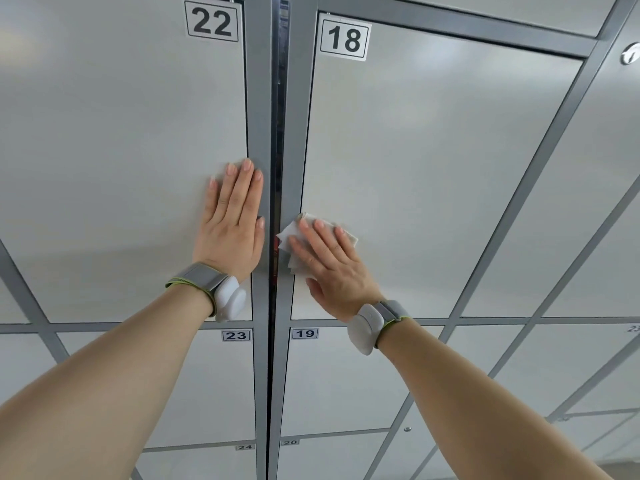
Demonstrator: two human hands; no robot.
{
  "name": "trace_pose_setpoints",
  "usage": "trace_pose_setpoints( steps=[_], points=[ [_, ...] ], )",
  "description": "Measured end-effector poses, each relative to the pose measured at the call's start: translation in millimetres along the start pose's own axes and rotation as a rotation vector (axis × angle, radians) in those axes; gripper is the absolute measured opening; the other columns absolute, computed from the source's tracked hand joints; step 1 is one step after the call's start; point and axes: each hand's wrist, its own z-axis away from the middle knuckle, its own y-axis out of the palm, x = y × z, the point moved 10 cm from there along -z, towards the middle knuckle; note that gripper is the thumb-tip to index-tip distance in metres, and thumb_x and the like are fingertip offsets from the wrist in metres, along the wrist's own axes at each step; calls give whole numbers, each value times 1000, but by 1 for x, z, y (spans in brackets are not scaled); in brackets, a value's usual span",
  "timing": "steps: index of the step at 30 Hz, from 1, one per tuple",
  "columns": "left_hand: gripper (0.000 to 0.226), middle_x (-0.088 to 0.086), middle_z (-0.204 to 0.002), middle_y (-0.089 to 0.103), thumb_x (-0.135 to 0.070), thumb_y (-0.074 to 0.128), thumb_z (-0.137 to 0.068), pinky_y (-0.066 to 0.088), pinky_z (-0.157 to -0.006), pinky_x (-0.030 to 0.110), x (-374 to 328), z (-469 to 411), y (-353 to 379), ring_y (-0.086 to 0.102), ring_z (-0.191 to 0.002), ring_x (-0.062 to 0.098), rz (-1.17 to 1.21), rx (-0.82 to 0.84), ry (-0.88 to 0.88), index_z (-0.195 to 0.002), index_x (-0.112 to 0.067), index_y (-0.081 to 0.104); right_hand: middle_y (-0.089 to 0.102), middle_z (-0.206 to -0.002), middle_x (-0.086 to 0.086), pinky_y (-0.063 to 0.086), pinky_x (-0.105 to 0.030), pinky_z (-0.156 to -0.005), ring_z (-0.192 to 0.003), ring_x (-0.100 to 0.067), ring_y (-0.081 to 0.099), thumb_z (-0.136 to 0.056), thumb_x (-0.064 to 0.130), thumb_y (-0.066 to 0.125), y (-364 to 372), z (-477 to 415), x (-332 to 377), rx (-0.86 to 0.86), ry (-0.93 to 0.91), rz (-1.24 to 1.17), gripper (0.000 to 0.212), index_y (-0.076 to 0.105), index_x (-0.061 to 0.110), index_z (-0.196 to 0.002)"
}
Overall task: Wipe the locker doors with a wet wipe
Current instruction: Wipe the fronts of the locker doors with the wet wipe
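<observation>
left wristband [201, 280] grey, white pod | right wristband [391, 315] grey, white pod | frame [258, 98] grey

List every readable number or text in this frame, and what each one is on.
All are on white corner stickers.
"22": top-left door, under the left hand.
"18": top-right door, under the wipe.
"23": middle-left door.
"19": middle-right door.
"24": bottom-left door, small, just legible.
"20": bottom-right door, small, just legible.
Far-right sticker: cut off, unreadable.
</observation>
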Motion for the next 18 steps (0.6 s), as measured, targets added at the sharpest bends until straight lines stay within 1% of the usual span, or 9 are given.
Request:
trace_pose_setpoints(
  steps=[3, 7, 9, 11, 13, 15, 18],
  points=[
    [58, 22, -150, 26, -13, 36, -91, -5, -119, 37, 0, 0, 0, -10, -145, 15, 1, 22, -2, -144, 4, 22, 19, -155, -5, 3, -38, -121, -148, -18, -1, -80, 20, 44, 13, 16, 6, 96, -65, 3, 69, 29, 14, -147],
    [58, 23, -150, 26, -13, 36, -90, -6, -119, 37, 0, 0, -1, -11, -145, 14, -10, 42, -18, -144, 5, 22, 25, -155, -8, 5, -38, -121, -148, -17, 3, -80, 17, 44, 15, 29, 7, 148, -87, -45, 67, 35, 11, -146],
    [58, 23, -151, 25, -13, 36, -90, -6, -119, 37, -1, 0, -1, -8, -146, 15, -14, 49, -23, -144, 5, 22, 22, -155, -7, 6, -38, -121, -148, -20, 8, -78, 14, 46, 9, 28, -1, 134, -23, -53, 70, 33, 11, -146],
    [59, 23, -151, 25, -13, 36, -90, -6, -119, 36, -2, 0, -1, -1, -146, 24, -16, 61, -23, -145, 5, 21, 20, -156, -8, 8, -39, -121, -147, -23, 11, -76, 11, 50, -4, 23, -16, 74, 91, -72, 73, 33, 9, -147],
    [59, 23, -151, 24, -13, 36, -91, -7, -119, 37, -3, -1, -1, 7, -142, 32, -21, 72, -21, -145, 5, 20, 20, -155, -12, 9, -41, -121, -147, -24, 9, -73, 3, 53, -21, 16, -33, -15, 211, -96, 74, 35, 4, -145],
    [59, 23, -151, 24, -14, 35, -91, -6, -119, 37, -4, -1, -1, 10, -141, 35, -24, 79, -18, -145, 5, 20, 21, -155, -17, 9, -44, -120, -147, -29, 11, -75, -2, 52, -33, 9, -43, -76, 300, -110, 72, 35, 1, -145],
    [60, 24, -151, 23, -15, 36, -91, -7, -119, 38, -5, -2, 1, 11, -141, 36, -41, 84, -19, -145, 5, 19, 23, -154, -22, 8, -45, -120, -145, -35, 12, -79, -2, 54, -38, 0, -46, -110, 344, -116, 69, 34, -2, -145]
  ],
)
